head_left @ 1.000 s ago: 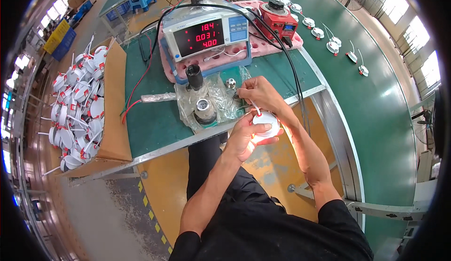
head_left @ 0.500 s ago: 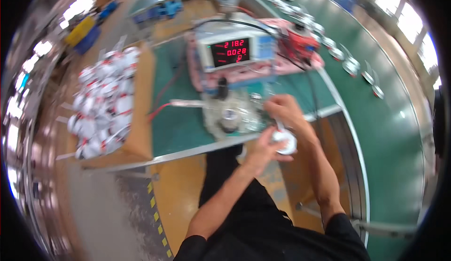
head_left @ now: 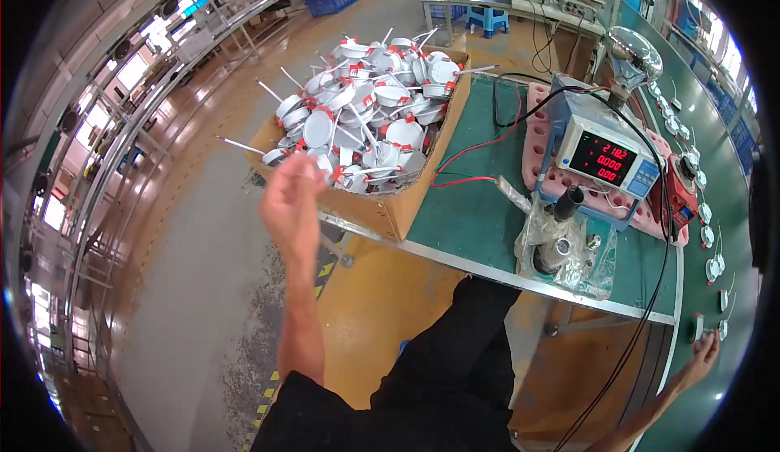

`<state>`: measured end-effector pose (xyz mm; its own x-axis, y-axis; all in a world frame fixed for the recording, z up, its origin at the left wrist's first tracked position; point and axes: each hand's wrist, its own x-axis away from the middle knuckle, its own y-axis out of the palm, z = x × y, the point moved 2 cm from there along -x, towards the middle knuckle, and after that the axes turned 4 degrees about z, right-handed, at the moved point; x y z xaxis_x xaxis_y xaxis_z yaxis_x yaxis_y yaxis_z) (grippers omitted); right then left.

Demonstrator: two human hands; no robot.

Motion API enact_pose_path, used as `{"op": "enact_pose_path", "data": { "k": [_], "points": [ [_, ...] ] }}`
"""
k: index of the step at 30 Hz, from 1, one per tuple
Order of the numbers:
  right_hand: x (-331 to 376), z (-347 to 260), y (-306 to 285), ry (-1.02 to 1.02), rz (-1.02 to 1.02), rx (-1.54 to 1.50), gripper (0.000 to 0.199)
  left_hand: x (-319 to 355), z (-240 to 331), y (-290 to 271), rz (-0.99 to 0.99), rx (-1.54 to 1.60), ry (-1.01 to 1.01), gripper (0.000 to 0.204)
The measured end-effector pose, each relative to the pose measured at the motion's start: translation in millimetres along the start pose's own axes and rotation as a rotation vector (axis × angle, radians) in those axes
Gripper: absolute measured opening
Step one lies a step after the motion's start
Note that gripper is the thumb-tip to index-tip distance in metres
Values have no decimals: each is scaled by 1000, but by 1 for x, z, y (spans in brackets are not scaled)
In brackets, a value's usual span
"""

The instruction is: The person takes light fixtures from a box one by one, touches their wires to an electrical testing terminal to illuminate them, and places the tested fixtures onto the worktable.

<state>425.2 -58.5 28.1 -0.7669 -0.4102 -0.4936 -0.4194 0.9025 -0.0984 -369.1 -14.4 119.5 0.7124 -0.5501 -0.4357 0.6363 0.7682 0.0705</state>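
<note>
A factory floor of grey and yellow concrete runs beside a green desk (head_left: 475, 208). The left hand (head_left: 291, 200) is raised on a nearly upright forearm, blurred, fingers loosely curled and holding nothing, just short of the near corner of a cardboard box (head_left: 382, 208) heaped with white round lamps (head_left: 370, 110). Further right on the desk stand a clear plastic bag (head_left: 569, 245) and a blue meter (head_left: 605, 155) with a red display. At far right the right hand (head_left: 701, 356) stretches out low, fingers open on the green belt (head_left: 731, 208), touching a small white lamp (head_left: 697, 326).
</note>
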Motion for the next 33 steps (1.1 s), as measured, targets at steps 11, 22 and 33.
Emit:
{"op": "enact_pose_path", "data": {
  "k": [11, 22, 33],
  "points": [
    [184, -126, 145, 253, -518, -290, 18, -153, -79, 73, -520, -943, 812, 51],
    [228, -173, 167, 109, -812, -171, 19, -77, 23, 53, -303, -470, 750, 40],
    [285, -263, 175, -585, -1214, -336, 28, 228, -33, 117, -1499, 170, -171, 24]
  ]
}}
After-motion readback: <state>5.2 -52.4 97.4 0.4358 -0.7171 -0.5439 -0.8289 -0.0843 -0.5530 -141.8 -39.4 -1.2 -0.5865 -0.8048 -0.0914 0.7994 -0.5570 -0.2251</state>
